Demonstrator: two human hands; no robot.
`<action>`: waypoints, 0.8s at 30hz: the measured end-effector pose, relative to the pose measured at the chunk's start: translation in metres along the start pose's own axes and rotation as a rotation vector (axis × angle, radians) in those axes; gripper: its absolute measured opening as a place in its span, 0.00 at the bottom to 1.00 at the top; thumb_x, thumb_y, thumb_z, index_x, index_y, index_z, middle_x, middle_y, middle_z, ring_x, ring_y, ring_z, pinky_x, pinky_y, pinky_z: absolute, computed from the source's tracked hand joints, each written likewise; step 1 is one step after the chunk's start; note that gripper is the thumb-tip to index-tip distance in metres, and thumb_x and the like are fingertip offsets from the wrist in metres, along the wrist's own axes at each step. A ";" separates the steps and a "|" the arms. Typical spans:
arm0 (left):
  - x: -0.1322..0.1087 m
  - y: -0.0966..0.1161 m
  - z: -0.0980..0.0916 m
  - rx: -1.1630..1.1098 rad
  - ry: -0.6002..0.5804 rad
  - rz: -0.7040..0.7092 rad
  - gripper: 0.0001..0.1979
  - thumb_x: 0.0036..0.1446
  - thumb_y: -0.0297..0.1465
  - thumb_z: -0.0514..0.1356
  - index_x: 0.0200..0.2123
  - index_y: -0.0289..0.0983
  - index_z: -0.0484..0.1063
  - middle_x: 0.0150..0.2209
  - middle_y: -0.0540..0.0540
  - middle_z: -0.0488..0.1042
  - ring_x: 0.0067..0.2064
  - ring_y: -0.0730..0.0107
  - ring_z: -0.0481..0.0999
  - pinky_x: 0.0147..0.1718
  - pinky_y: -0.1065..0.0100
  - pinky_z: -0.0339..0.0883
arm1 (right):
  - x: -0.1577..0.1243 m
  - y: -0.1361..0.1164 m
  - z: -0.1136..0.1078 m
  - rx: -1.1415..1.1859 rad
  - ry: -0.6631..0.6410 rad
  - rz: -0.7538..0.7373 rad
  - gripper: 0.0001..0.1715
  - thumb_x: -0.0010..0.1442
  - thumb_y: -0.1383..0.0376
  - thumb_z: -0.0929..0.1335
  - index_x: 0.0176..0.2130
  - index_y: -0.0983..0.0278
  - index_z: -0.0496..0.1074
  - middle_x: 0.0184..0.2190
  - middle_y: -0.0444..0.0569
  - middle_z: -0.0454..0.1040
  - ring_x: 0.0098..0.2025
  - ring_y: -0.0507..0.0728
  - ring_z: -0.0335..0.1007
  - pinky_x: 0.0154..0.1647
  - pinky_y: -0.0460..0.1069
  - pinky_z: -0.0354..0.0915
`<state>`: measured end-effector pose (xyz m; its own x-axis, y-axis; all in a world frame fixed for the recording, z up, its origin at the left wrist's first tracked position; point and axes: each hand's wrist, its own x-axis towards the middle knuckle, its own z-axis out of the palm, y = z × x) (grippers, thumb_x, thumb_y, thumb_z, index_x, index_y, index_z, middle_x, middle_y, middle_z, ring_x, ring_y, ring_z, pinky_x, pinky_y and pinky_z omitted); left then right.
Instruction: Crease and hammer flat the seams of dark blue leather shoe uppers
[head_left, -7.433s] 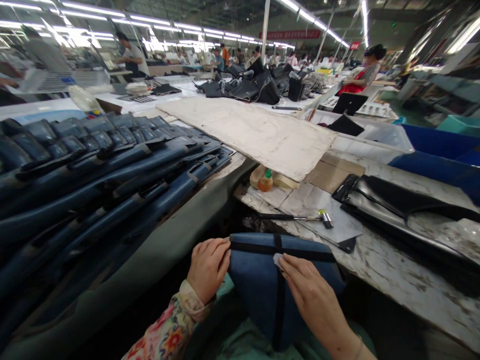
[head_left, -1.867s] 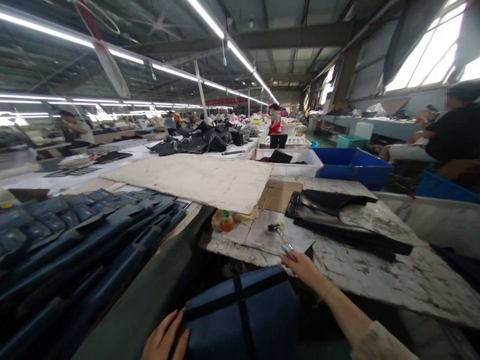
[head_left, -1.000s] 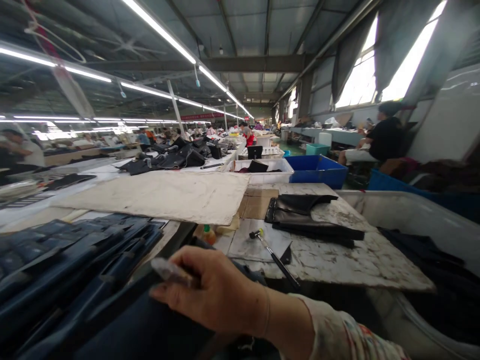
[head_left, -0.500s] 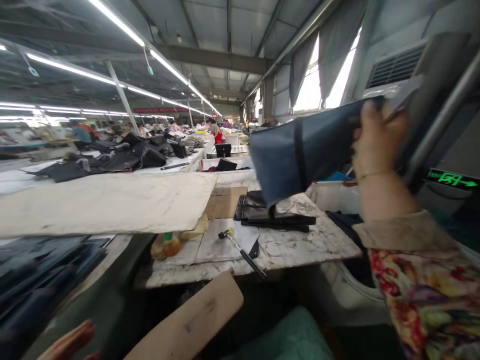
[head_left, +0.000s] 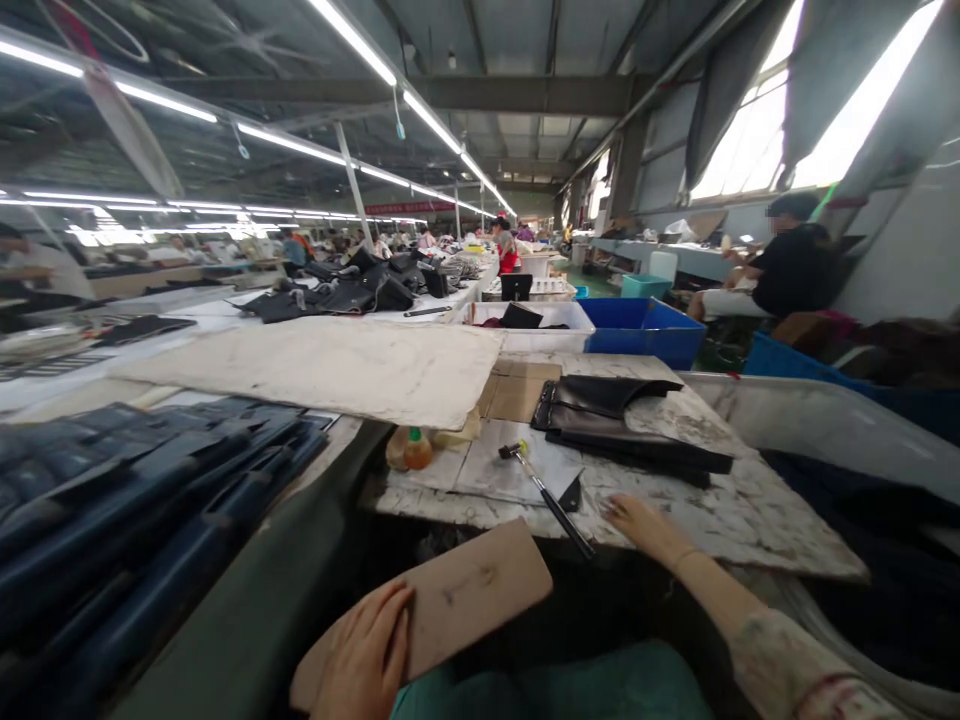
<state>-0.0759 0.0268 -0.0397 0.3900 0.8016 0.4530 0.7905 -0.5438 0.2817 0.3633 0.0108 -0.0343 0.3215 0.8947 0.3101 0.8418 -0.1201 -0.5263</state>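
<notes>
My left hand (head_left: 367,645) lies over a tan, round-cornered board (head_left: 480,590) above my lap, its fingers stretched across the surface. My right hand (head_left: 641,525) is at the front edge of the marbled worktable (head_left: 675,520), holding nothing, fingers loosely extended. A hammer (head_left: 544,490) with a dark handle lies to its left, the handle reaching past the table edge. Folded black leather-like pieces (head_left: 615,420) are farther back. Near the table's left side stands a small bottle (head_left: 417,450) with orange contents and a green top.
Dark blue folded pieces (head_left: 165,510) lie in rows at left. A stiff cream sheet (head_left: 337,365) overhangs the worktable. Behind it are a white bin (head_left: 555,338) and a blue bin (head_left: 645,335). Another person (head_left: 795,255) sits at far right.
The dark blue panel has left my right hand, which has come down to the table edge. My left hand has moved onto the tan board. The view has swung right.
</notes>
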 end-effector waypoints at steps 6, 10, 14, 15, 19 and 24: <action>-0.007 0.008 -0.009 0.064 0.044 0.006 0.14 0.57 0.33 0.52 0.43 0.40 0.73 0.45 0.45 0.75 0.46 0.62 0.75 0.45 0.61 0.71 | -0.001 -0.032 0.086 0.015 -0.330 0.095 0.33 0.45 0.70 0.67 0.53 0.71 0.64 0.39 0.58 0.73 0.42 0.62 0.70 0.44 0.55 0.62; -0.005 0.019 -0.009 0.085 0.054 -0.035 0.13 0.57 0.30 0.51 0.43 0.39 0.72 0.44 0.44 0.75 0.46 0.60 0.74 0.45 0.57 0.70 | 0.047 -0.066 0.097 0.047 -0.448 0.128 0.39 0.46 0.68 0.65 0.58 0.70 0.57 0.37 0.54 0.74 0.37 0.59 0.71 0.40 0.51 0.64; -0.004 0.032 -0.014 0.003 0.043 -0.127 0.13 0.56 0.28 0.51 0.42 0.40 0.71 0.44 0.45 0.74 0.46 0.60 0.72 0.48 0.56 0.67 | 0.087 -0.120 0.110 0.097 -0.539 0.082 0.30 0.56 0.56 0.57 0.54 0.67 0.61 0.31 0.53 0.74 0.30 0.59 0.71 0.32 0.53 0.66; -0.005 0.033 -0.014 -0.026 0.043 -0.150 0.13 0.56 0.28 0.51 0.42 0.40 0.71 0.45 0.45 0.74 0.47 0.60 0.71 0.49 0.55 0.66 | 0.089 -0.134 0.115 0.103 -0.571 0.057 0.30 0.56 0.54 0.56 0.52 0.67 0.64 0.29 0.54 0.74 0.29 0.60 0.71 0.31 0.53 0.66; -0.020 0.030 -0.017 -0.149 0.063 -0.195 0.12 0.56 0.28 0.51 0.41 0.42 0.70 0.43 0.46 0.74 0.46 0.61 0.71 0.50 0.53 0.63 | 0.069 -0.166 0.138 0.099 -0.668 -0.112 0.21 0.48 0.52 0.60 0.35 0.61 0.71 0.31 0.56 0.75 0.37 0.66 0.72 0.40 0.57 0.65; -0.063 0.015 -0.082 -0.181 0.147 -0.218 0.17 0.55 0.30 0.53 0.47 0.51 0.67 0.44 0.47 0.75 0.46 0.61 0.73 0.47 0.60 0.68 | 0.046 -0.158 0.148 0.039 -0.696 -0.317 0.10 0.45 0.52 0.61 0.19 0.49 0.67 0.27 0.55 0.75 0.35 0.68 0.72 0.40 0.60 0.64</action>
<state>-0.1267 -0.0522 0.0056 0.1381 0.8669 0.4789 0.7459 -0.4091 0.5255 0.1810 0.1346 -0.0544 -0.2909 0.9501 -0.1130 0.8283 0.1910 -0.5268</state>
